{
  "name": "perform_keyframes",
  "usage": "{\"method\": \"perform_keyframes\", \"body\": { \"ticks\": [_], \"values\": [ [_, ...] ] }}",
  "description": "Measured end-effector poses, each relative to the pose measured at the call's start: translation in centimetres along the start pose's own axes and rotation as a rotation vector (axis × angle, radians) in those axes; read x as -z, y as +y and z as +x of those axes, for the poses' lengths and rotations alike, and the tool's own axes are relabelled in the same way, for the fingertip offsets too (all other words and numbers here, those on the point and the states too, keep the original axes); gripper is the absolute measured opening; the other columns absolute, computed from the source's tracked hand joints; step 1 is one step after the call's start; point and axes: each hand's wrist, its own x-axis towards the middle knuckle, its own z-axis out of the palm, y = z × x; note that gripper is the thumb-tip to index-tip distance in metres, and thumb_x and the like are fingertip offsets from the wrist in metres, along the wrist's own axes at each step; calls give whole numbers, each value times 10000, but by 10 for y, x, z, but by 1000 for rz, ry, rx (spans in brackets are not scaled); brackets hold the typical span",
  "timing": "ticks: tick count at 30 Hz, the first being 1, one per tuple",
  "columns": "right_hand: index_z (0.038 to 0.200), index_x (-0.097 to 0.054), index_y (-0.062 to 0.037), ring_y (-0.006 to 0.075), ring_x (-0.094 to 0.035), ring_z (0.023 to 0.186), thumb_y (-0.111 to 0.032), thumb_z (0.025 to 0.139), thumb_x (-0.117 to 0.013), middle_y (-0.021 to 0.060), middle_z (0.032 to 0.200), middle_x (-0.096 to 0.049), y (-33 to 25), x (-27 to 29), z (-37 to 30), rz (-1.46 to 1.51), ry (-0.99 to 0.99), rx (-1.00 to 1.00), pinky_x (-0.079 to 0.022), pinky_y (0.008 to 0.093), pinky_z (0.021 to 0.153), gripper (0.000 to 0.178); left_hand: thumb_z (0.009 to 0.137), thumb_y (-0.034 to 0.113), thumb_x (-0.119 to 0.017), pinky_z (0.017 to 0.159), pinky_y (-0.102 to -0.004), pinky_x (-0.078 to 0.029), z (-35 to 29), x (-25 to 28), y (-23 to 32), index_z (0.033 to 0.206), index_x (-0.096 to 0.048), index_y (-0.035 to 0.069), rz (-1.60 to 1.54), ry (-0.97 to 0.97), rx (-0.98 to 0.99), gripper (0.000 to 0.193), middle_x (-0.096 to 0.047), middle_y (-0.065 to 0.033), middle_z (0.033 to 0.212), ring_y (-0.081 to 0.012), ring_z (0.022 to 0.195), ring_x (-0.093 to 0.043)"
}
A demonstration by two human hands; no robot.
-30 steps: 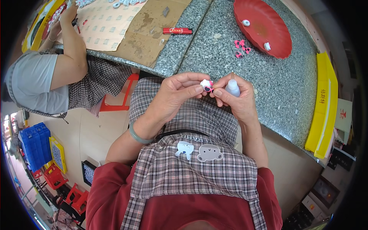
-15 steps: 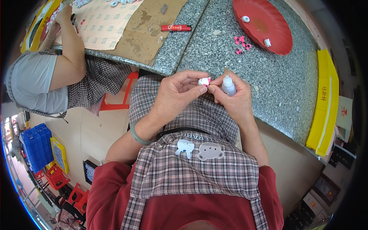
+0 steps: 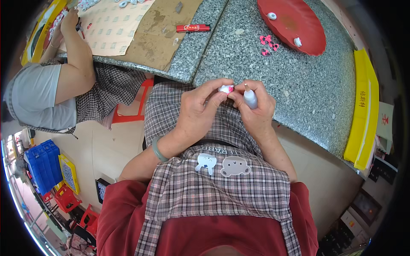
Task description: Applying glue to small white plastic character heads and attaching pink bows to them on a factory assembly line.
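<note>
Between the thumb and fingers of my left hand (image 3: 197, 106) is a small white figure (image 3: 223, 89) with a pink part (image 3: 231, 89) on its right side. My right hand (image 3: 260, 113) keeps a small squeeze bottle (image 3: 250, 100) with a narrow nozzle in its grip, the nozzle pointing away from me. The thumb and fingertip of that hand also meet at the pink part. Both hands are over my lap, close to the table's near edge. Several pink and black pieces (image 3: 268, 44) lie on the stone table beyond them.
A red scalloped dish (image 3: 314, 36) with two small white figures stands on the granite table (image 3: 311, 91). A red lighter-like object (image 3: 193, 27) lies near brown cardboard (image 3: 164, 36). A yellow bin (image 3: 363, 109) borders the right edge. A co-worker (image 3: 47, 87) sits at the left.
The white figure has turned, so more of its pink part shows. Both hands, with the bottle, have shifted slightly left, and the bottle has come a little nearer to me.
</note>
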Motion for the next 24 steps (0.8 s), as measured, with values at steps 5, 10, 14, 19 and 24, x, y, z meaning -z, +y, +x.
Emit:
{"method": "perform_keyframes", "body": {
  "ticks": [5,10,14,19,24],
  "values": [
    [889,-536,-23,73,-579,587,7,777,-675,42,750,-612,-3,-16,-9,77,86,-136,-459,199,489,181,903,37,-517,743,-219,-500,0,-2,-7,1112,-571,-17,28,33,12,222,-646,-79,959,-103,837,-613],
    [922,-530,-27,108,-598,574,-4,777,-667,63,769,-634,-8,-19,-4,219,94,-284,-479,239,492,201,858,20,-548,650,-232,-496,2,-4,-14,1059,-593,30,25,137,-42,206,-651,-92,822,-124,728,-634],
    [925,-525,-27,88,-581,561,8,774,-665,55,764,-631,-9,-19,-1,272,87,-326,-469,222,480,208,874,25,-535,669,-227,-495,1,-1,-14,1075,-586,17,38,122,-51,208,-648,-83,860,-110,749,-620],
    [935,-522,-31,85,-580,562,5,767,-675,52,769,-634,-6,-18,-2,303,68,-344,-465,216,478,229,905,40,-517,724,-210,-488,0,2,-14,1114,-566,-14,20,70,-5,221,-640,-64,956,-79,810,-585],
    [946,-521,-31,101,-611,608,-23,756,-700,61,774,-638,-14,-8,-5,244,29,-376,-484,227,518,261,901,61,-536,739,-210,-474,-2,4,-10,1141,-549,-16,-292,-16,100,253,-630,-74,987,-80,804,-566]
  ]
}}
